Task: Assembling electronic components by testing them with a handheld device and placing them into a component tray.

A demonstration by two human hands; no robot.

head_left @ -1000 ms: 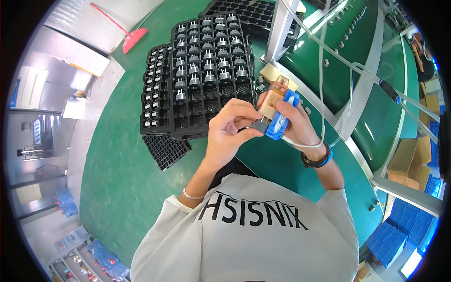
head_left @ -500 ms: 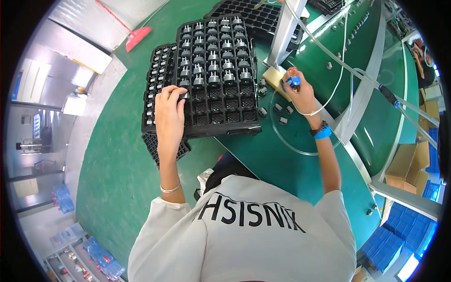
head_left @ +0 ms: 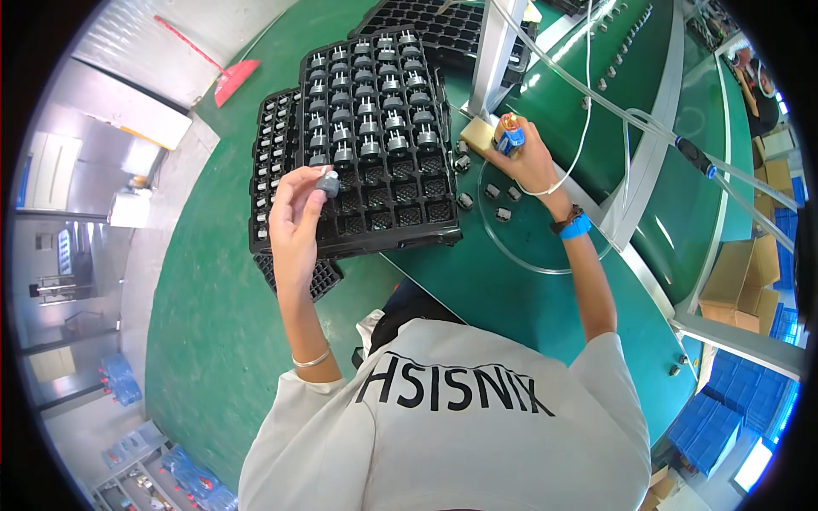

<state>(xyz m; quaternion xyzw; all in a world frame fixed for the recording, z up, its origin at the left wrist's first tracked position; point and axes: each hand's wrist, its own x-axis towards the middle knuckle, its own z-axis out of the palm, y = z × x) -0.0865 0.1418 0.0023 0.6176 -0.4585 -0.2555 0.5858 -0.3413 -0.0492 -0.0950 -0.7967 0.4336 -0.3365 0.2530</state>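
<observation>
A small dark grey plug (head_left: 327, 184) with light-coloured pins is pinched between the thumb and fingers of my left hand (head_left: 294, 213). That hand is over the left side of a black compartment tray (head_left: 400, 240), whose far rows hold several similar plugs (head_left: 369, 147), pins up. Nearer cells of the tray hold nothing. My right hand (head_left: 530, 162) is closed around a blue handheld tool (head_left: 511, 136) with a copper-orange end; its exact kind is unclear. A pale yellow block (head_left: 479, 134) lies just beside that hand.
A second tray of parts (head_left: 271, 140) sits left of the main one, with another black tray (head_left: 443, 34) behind. Several loose grey parts (head_left: 503, 215) lie on the green table (head_left: 477, 289). A grey metal post (head_left: 501, 55) and white cable (head_left: 588, 94) stand near my right hand.
My left hand has raised the plug from the tray's left edge, and it now shows between the fingers. My right hand, still around the blue tool, has turned slightly. The whole view has shifted a little.
</observation>
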